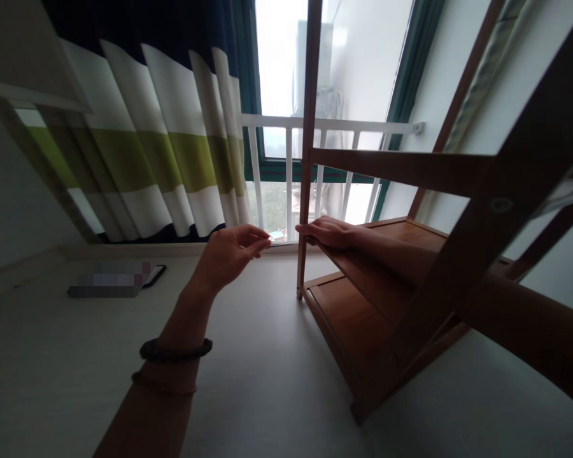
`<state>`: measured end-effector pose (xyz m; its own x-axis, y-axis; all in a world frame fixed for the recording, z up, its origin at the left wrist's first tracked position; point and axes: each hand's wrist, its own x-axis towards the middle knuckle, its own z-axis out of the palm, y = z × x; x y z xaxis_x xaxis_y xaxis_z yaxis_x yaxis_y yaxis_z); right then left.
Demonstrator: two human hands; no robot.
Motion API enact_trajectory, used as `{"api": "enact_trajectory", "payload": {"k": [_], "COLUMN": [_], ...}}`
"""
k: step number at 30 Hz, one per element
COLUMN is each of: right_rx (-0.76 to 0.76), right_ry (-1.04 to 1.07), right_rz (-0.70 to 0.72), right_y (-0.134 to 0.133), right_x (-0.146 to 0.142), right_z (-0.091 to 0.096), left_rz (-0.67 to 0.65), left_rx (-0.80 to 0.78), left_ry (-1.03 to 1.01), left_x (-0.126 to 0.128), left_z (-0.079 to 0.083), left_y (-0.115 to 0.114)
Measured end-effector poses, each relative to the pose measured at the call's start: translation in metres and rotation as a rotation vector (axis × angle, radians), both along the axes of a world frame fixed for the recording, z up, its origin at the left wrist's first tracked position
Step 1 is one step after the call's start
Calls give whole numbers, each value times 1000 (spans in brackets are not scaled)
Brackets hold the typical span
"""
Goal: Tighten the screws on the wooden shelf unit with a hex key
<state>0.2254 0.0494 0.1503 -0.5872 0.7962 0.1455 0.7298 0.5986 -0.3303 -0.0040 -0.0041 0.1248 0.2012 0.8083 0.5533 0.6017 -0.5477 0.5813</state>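
A brown wooden shelf rack stands on the right, its posts and rails framing a lower shelf. My right hand reaches through the frame from the right, its fingers closed on the corner of a wooden shelf board beside the far post. That board lies above the lower shelf, partly covered by my forearm. To the left of the post, apart from the rack, my left hand hangs in the air with thumb and fingertips drawn together. Whatever is between those fingertips, if anything, is too small to tell.
A phone, partly blurred out, lies on the pale floor at left. Striped curtains hang behind it. A white railing crosses the window at the back. A white wall stands close to the rack's right side.
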Motion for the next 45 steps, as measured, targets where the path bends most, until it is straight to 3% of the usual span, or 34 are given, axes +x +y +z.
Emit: {"api": "enact_trajectory", "payload": {"k": [14, 31, 45], "right_rx": [119, 135, 126], "right_ry": [112, 63, 57], "right_rz": [43, 36, 30], "right_y": [-11, -16, -14], "right_x": [-2, -3, -3], "right_z": [1, 4, 3], "left_rz": [-4, 99, 99], "left_rx": [77, 114, 95], "left_ry": [-70, -143, -197], "left_x": [14, 25, 25], "left_z": [-5, -17, -21], "left_y": [2, 7, 9]}}
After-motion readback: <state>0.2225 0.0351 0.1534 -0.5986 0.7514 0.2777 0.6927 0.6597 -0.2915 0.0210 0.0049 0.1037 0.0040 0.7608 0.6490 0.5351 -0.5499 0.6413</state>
